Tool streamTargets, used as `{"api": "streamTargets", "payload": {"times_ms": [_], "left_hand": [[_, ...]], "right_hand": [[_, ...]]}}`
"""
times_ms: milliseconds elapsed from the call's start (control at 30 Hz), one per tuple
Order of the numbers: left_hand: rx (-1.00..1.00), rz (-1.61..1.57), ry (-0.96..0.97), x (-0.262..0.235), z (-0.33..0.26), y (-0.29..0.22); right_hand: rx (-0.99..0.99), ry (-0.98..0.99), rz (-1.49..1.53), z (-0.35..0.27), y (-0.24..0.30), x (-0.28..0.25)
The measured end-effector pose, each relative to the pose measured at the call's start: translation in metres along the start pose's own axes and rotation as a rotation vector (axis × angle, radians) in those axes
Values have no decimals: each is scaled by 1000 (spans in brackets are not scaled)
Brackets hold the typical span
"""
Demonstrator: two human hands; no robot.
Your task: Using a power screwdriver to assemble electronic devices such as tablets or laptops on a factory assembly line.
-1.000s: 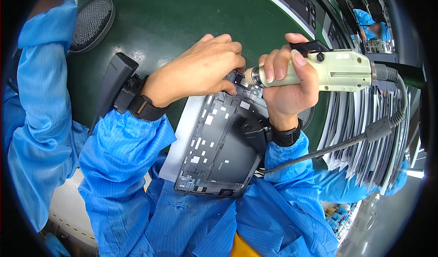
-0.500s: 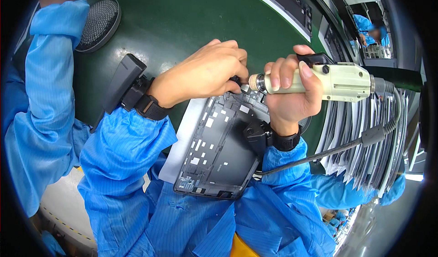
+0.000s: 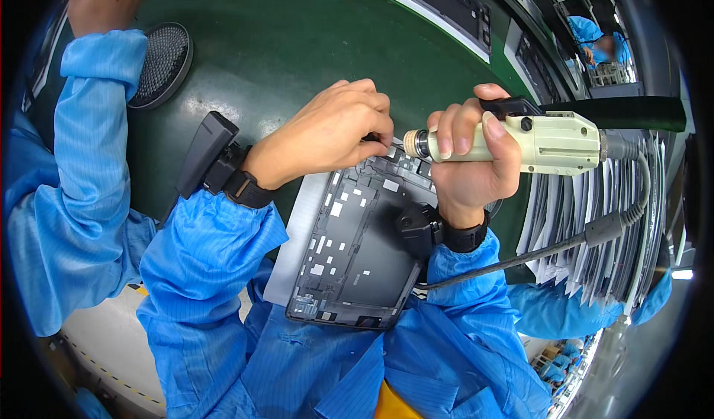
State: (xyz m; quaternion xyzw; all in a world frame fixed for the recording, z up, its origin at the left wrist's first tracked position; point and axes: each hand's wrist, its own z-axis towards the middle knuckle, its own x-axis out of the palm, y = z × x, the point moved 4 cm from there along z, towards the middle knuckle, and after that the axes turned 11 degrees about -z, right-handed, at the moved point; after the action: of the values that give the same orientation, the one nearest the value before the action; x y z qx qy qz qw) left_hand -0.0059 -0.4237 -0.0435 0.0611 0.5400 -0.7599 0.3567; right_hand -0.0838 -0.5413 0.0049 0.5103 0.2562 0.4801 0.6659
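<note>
My right hand (image 3: 476,151) is wrapped round a cream electric screwdriver (image 3: 558,142), held level with its tip pointing left and a finger by its black lever. My left hand (image 3: 327,133) is closed in a pinch just left of that tip, over the far edge of a dark laptop casing (image 3: 364,248). A small dark piece shows between its fingers, too hidden to name. The casing, dotted with small white patches, lies tilted against my blue gown, over a pale sheet (image 3: 296,248).
A round studded dish (image 3: 162,63) sits at the left beside a co-worker's arm (image 3: 93,114). Dark panels (image 3: 446,2) lie on white at the far right of the green table (image 3: 268,32). Upright papers (image 3: 587,226) stand at right, under the driver's cable (image 3: 513,255).
The view has shifted slightly. A co-worker's hand shows more at the upper left. My two hands keep nearly the same place over the casing, the right one still gripping the electric screwdriver.
</note>
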Motion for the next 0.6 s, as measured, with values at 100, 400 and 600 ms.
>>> {"api": "streamTargets", "payload": {"times_ms": [100, 400, 600], "left_hand": [[-9, 18, 2, 0, 0, 0], [42, 9, -50, 0, 0, -1], [40, 1, -66, -3, 2, -4]], "right_hand": [[-26, 24, 110, 1, -1, -2], [-23, 24, 10, 0, 1, 0], [-8, 36, 22, -1, -1, 4]]}}
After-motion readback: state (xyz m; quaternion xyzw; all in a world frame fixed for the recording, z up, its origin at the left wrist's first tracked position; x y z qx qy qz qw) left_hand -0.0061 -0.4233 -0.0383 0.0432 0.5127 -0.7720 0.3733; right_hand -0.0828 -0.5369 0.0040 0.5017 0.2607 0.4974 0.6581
